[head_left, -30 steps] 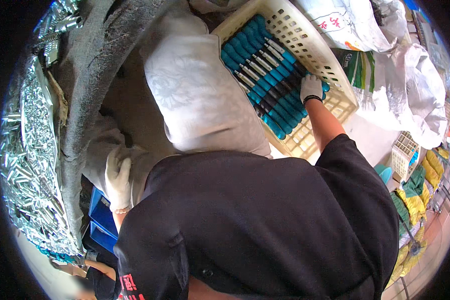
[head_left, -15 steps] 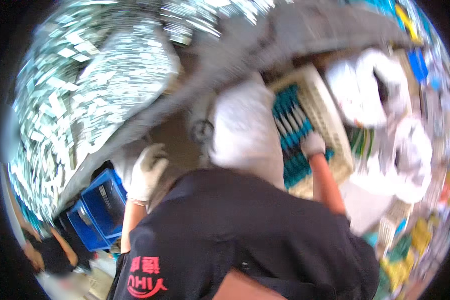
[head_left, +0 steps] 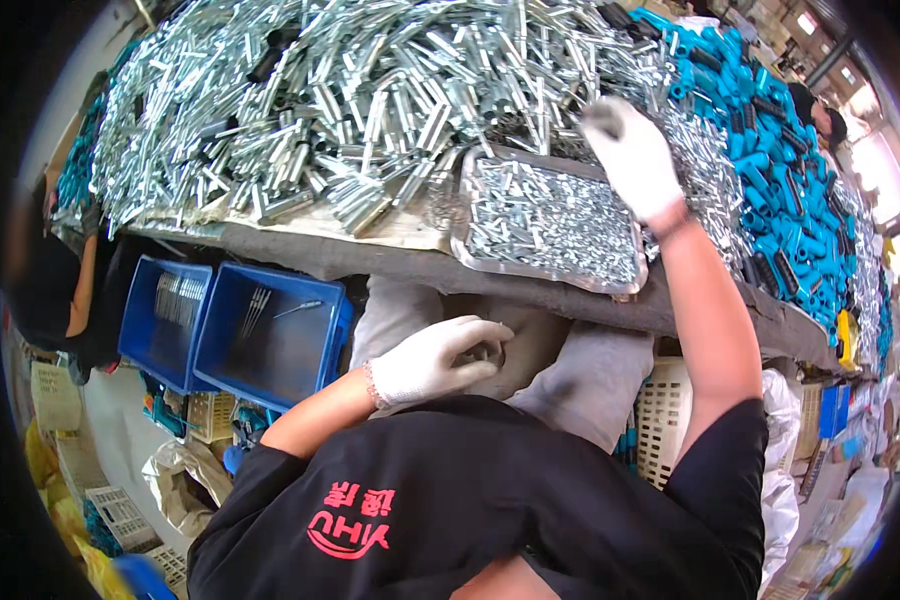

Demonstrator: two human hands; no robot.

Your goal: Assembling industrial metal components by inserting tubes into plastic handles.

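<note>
Low over the lap, the white-gloved left hand (head_left: 435,362) curls its fingers around a dark gap; I cannot tell whether they close on anything. Grey trousers (head_left: 585,385) show just beyond and to the right of those fingers, and a blue bin (head_left: 288,362) (a few thin metal rods lie inside) stands to their left. Farther out, a shallow tray (head_left: 535,268) of small metal parts (head_left: 550,218) sits on the bench, nearer the wearer than the right fingertips. The gloved right hand (head_left: 635,165) reaches over its far right corner, fingers bent and blurred, their grip unclear. Silver tubes (head_left: 400,110) heap left of those fingers; teal handles (head_left: 770,180) pile well to their right.
</note>
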